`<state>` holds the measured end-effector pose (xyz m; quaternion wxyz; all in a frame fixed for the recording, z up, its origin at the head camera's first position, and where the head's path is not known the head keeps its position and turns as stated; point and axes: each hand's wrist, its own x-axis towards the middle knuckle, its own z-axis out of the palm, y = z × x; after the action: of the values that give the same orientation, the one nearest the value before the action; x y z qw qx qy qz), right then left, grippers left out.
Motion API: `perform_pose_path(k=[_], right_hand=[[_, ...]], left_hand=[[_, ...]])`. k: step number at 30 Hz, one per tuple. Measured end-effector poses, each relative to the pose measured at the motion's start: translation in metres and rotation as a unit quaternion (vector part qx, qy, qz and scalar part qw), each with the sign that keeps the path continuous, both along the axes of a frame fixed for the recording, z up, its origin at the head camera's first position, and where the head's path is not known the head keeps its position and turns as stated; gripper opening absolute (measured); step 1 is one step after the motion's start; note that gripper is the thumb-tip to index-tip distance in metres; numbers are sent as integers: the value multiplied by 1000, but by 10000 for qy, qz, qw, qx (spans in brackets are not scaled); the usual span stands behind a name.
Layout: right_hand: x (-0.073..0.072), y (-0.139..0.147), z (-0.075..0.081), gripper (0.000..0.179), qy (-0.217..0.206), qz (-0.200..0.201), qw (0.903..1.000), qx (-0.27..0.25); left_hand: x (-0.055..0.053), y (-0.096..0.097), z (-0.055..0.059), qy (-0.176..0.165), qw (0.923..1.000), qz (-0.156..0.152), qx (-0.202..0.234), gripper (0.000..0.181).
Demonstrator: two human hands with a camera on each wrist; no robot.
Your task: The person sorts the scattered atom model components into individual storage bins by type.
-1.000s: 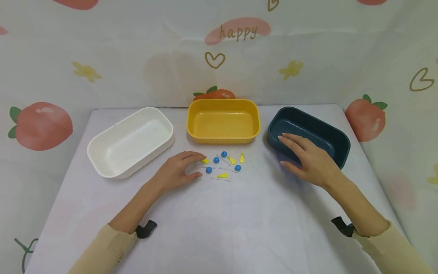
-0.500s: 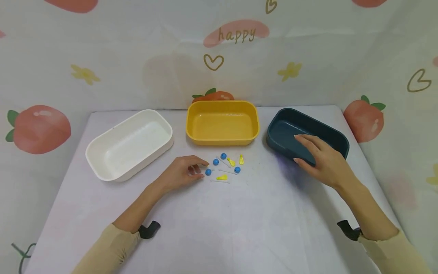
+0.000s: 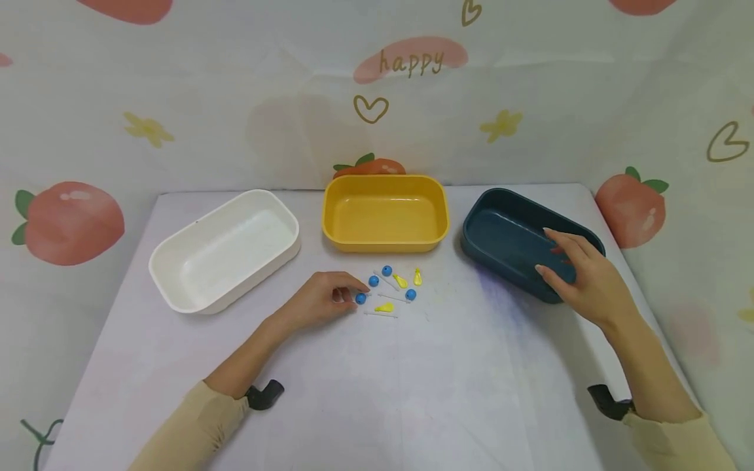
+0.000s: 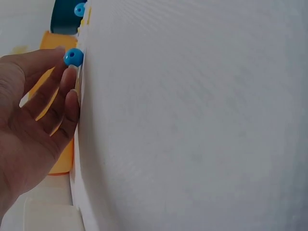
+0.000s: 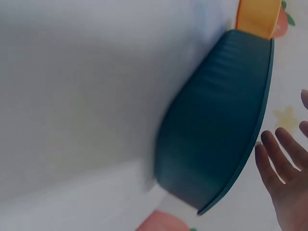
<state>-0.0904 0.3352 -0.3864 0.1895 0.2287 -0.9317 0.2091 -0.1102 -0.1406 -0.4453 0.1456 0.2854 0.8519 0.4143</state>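
Observation:
My left hand has its thumb and index fingertips on either side of a blue bead on the white-covered table. In the left wrist view, that bead shows its hole and appears pinched. Beside it lie more blue beads, small yellow pear-shaped pieces and thin pale sticks with tiny knobbed ends. My right hand hovers over the near right side of the dark teal tray. Its fingers are loosely bent and hold nothing; whether they touch the rim is unclear.
A yellow tray stands at the back centre, just beyond the small pieces. The white tray is angled at the left. Behind the table hangs a printed cloth.
My left hand has moved right, its fingers closing in around the blue bead. A yellow piece near the fingertips is now hidden. The right hand has shifted right over the dark teal tray.

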Motion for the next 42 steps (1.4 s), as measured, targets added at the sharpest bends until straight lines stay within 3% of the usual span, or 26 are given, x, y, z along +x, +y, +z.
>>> perform_pose_path(k=[6, 11, 18, 24, 28, 36, 42], right_hand=[[2, 16, -4, 71, -61, -121, 9994, -323], [5, 27, -8, 70, -184, -461, 9973, -541], [9, 39, -15, 58, 57, -937, 9924, -799], [12, 47, -20, 49, 257, -1692, 9787, -1135], [14, 51, -24, 40, 148, -2060, 9694, -1328], [18, 53, -30, 29, -81, -2358, 9612, -1429], [17, 51, -32, 29, -219, -2318, 9574, -1707]], left_hand=[[-1, 2, -1, 9, 10000, 5, -26, 30], [-1, 4, -2, 30, 10000, 15, -36, 27], [0, 6, -2, 175, 9994, 61, -281, 26], [1, 8, 0, 282, 9986, 133, -432, 27], [2, 10, 1, 329, 9975, 184, -601, 27], [2, 11, 0, 376, 9971, 256, -611, 26], [3, 11, 0, 397, 9974, 346, -492, 26]])
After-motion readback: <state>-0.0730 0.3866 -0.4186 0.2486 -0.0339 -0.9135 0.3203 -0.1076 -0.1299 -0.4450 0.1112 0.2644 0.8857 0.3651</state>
